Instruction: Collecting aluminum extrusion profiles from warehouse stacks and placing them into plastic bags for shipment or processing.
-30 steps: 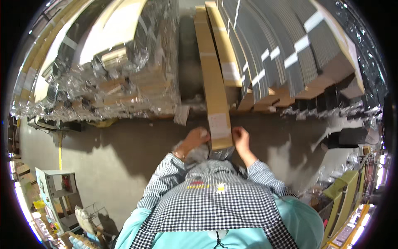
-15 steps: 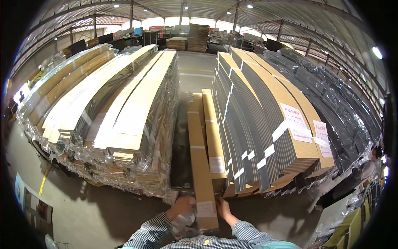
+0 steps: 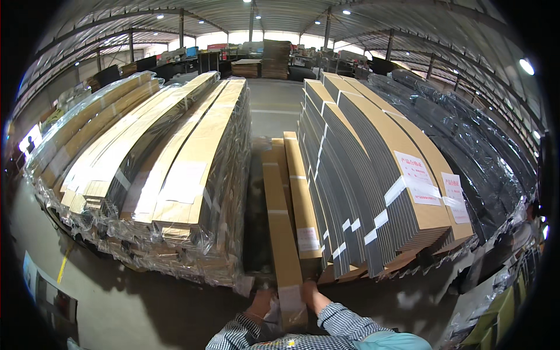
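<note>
both hands clamp the near end of a long flat cardboard box [image 3: 279,233]: left hand [image 3: 261,306] on its left edge, right hand [image 3: 313,297] on its right, fingers wrapped round it. box runs away from the fingers btwn a shrink-wrapped box stack [image 3: 175,192] left & banded box stack [image 3: 373,192] right.

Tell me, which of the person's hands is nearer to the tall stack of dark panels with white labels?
Right. The right hand grips the long cardboard box on the side facing the dark panel stack; the left hand holds the box's far side.
</note>
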Demonstrator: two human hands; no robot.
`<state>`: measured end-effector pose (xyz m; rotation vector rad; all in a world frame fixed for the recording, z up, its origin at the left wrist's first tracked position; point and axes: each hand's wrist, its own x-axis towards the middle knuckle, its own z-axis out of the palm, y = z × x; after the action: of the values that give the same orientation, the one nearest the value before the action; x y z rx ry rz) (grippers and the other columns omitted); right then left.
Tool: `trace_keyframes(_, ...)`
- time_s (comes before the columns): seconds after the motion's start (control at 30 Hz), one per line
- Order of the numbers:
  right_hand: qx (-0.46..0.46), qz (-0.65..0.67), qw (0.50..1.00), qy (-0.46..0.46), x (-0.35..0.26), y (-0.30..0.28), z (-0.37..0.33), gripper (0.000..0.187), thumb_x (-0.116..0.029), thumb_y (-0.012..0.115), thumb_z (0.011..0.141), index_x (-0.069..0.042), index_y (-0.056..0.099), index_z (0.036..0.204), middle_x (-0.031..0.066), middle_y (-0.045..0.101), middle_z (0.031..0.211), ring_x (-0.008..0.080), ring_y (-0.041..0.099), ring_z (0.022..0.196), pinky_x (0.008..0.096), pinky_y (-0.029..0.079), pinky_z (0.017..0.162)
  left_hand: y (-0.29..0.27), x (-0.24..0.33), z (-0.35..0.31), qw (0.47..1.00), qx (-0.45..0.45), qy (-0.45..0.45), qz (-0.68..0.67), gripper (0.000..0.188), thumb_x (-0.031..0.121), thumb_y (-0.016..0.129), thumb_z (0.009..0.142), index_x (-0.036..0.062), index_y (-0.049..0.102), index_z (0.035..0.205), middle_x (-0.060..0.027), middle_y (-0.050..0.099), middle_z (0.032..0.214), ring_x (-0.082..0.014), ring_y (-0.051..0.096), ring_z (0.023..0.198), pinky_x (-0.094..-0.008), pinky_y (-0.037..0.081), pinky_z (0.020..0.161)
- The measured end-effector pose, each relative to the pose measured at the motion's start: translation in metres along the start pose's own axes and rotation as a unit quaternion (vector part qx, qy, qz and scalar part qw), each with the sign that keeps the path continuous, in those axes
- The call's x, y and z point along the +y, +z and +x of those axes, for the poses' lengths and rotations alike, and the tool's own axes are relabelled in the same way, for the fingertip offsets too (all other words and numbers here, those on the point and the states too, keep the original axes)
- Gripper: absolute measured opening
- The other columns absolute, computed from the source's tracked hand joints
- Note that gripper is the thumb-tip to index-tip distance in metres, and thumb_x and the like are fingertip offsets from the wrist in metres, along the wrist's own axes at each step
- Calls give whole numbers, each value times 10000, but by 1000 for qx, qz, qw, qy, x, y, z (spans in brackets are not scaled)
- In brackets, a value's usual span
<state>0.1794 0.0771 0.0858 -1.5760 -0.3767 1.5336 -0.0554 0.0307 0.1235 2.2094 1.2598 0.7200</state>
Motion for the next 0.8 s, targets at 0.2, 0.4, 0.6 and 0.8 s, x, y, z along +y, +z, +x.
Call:
trace_keyframes(0.2, 79, 36, 963, -256, -33, 37, -16, 268, -53, 432, 854, 101, 631, 948, 210, 677, 1039, 255, 615, 970, 340, 469, 793, -80, 75, 43, 729, 196, -304, -582, 291, 69, 556, 900, -10, 654, 1163, -45, 597, 754, -143, 510, 608, -309, 413, 543)
trace_keyframes(0.4, -76, 251, 916, -303, 12, 15, -70, 351, -7, 428, 861, 72, 642, 1128, 184, 688, 1079, 248, 620, 1018, 324, 462, 896, -65, 87, -8, 863, 188, -208, -420, 321, 135, 551, 922, 28, 649, 1209, -105, 662, 821, -188, 593, 683, -349, 453, 588)
trace_keyframes(0.6, -12, -381, 871, -312, 86, -29, -107, 254, -79, 593, 887, -1, 695, 1107, 99, 731, 1054, 241, 676, 981, 354, 505, 872, -27, 58, -99, 959, 36, -254, -119, 302, 216, 521, 930, 116, 663, 1176, -244, 686, 985, -431, 662, 937, -506, 517, 769)
trace_keyframes(0.8, -73, -2, 948, -309, 31, 7, -179, 280, 21, 473, 936, 14, 645, 1157, 54, 670, 1118, 177, 612, 1021, 333, 479, 891, -63, 73, -93, 981, 128, -113, -90, 356, 166, 551, 859, 95, 651, 1194, -217, 692, 988, -423, 669, 880, -484, 530, 781)
